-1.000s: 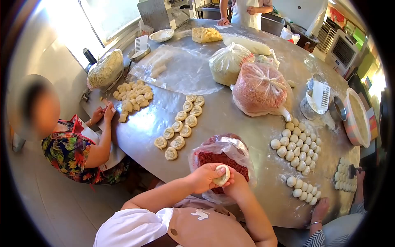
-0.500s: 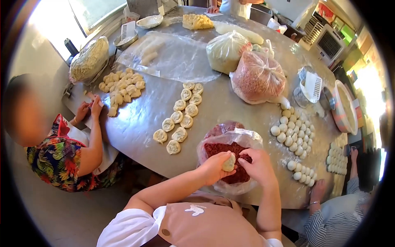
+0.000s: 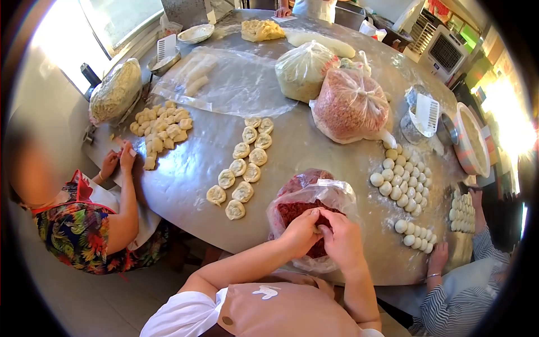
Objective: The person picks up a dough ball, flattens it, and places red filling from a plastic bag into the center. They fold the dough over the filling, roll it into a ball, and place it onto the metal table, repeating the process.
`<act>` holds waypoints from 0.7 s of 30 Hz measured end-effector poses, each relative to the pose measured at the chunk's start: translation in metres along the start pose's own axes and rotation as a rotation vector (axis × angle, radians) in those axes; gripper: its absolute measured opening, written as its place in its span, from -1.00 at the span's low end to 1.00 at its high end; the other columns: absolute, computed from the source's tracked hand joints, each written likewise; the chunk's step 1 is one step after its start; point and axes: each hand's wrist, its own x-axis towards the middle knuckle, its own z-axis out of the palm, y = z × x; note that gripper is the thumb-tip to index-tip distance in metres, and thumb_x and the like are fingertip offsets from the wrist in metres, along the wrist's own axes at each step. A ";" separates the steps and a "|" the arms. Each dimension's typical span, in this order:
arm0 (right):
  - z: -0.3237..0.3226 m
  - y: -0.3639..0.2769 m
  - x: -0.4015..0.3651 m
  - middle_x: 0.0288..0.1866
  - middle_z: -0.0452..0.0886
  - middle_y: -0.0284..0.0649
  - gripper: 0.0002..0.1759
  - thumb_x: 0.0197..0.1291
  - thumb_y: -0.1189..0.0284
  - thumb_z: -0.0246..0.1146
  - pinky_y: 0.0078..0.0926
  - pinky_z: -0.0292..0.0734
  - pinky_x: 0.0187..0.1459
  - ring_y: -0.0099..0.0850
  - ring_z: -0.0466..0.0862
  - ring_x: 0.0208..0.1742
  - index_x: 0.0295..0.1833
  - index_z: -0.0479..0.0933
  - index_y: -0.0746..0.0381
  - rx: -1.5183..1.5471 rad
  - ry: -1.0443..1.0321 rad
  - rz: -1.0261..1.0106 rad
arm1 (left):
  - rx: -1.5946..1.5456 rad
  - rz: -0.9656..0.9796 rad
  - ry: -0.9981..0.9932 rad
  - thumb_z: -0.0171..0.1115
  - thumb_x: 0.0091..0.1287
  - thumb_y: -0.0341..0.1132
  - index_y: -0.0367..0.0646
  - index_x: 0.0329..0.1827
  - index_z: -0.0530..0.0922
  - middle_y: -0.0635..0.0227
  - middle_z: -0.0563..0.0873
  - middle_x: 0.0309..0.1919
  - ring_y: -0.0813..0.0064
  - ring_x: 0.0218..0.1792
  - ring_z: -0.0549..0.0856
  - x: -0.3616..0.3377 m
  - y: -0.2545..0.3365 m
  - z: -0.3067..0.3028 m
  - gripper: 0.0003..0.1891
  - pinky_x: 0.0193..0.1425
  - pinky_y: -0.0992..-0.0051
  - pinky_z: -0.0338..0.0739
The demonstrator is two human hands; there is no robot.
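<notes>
My left hand [image 3: 302, 231] is closed around a small piece of dough [image 3: 321, 223], mostly hidden by my fingers. My right hand [image 3: 342, 238] meets it there, thumb and fingers pinched on the dough; whether filling sits inside cannot be seen. Both hands are just above an open plastic bag [image 3: 343, 194] of dark red, crumbly filling [image 3: 295, 210]. Left of the bag, flattened dough rounds [image 3: 242, 192] with swirled tops lie in two rows. To the right are groups of smooth white dough balls [image 3: 401, 181].
Tied bags of pinkish filling [image 3: 351, 104] and pale filling [image 3: 303, 70] stand behind. Plastic sheeting [image 3: 241, 84] covers dough at the back. Dough lumps [image 3: 163, 129] lie near a co-worker's hands [image 3: 119, 160] at left; another co-worker's hand [image 3: 438, 258] is at right.
My right hand has moved left from over the filling to meet my left hand, and its fingers now press on the dough. The dough is more hidden than before.
</notes>
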 end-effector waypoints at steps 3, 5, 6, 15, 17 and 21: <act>0.005 0.003 -0.002 -0.04 0.66 -0.09 -0.66 0.08 0.57 0.33 -0.28 0.59 -0.08 -0.11 0.66 -0.06 0.03 0.60 0.21 -0.016 0.042 0.024 | 0.013 0.013 -0.023 -0.23 0.61 -0.24 -0.18 0.31 0.32 0.22 0.49 0.18 0.37 0.17 0.49 0.004 -0.004 -0.006 -0.66 0.26 0.33 0.45; 0.008 0.005 0.001 -0.08 0.66 -0.09 -0.68 0.07 0.56 0.35 -0.29 0.60 -0.11 -0.12 0.67 -0.09 0.00 0.61 0.22 0.031 0.057 0.042 | 0.026 0.017 -0.017 -0.23 0.61 -0.25 -0.17 0.30 0.33 0.24 0.50 0.15 0.40 0.15 0.50 0.005 -0.005 -0.010 -0.67 0.24 0.35 0.46; 0.008 0.004 0.001 -0.10 0.66 -0.10 -0.68 0.07 0.56 0.35 -0.29 0.60 -0.12 -0.13 0.67 -0.11 -0.01 0.61 0.21 0.058 0.059 0.075 | 0.029 0.017 -0.010 -0.23 0.62 -0.25 -0.16 0.28 0.34 0.26 0.51 0.13 0.43 0.11 0.52 0.004 -0.002 -0.009 -0.68 0.23 0.37 0.46; 0.004 -0.009 0.004 -0.14 0.69 -0.12 -0.63 0.08 0.60 0.33 -0.34 0.61 -0.13 -0.22 0.71 -0.14 0.06 0.59 0.20 0.146 0.067 0.169 | 0.056 0.029 -0.015 -0.08 0.57 -0.29 -0.15 0.24 0.39 0.34 0.54 0.06 0.48 0.06 0.55 0.000 0.005 -0.005 -0.73 0.16 0.41 0.51; 0.003 -0.015 0.004 -0.13 0.69 -0.11 -0.61 0.09 0.62 0.32 -0.38 0.61 -0.13 -0.25 0.72 -0.13 0.08 0.57 0.21 0.193 0.066 0.237 | 0.054 0.031 -0.036 -0.05 0.56 -0.32 -0.15 0.22 0.40 0.34 0.56 0.04 0.47 0.06 0.57 -0.001 0.001 -0.009 -0.74 0.14 0.42 0.53; 0.006 -0.005 0.006 -0.12 0.70 -0.11 -0.63 0.11 0.66 0.29 -0.46 0.62 -0.13 -0.31 0.73 -0.12 0.08 0.55 0.26 0.373 0.040 0.290 | 0.011 0.021 -0.029 -0.03 0.53 -0.37 -0.18 0.18 0.43 0.33 0.59 0.01 0.44 0.07 0.60 -0.004 0.014 -0.008 -0.77 0.13 0.42 0.58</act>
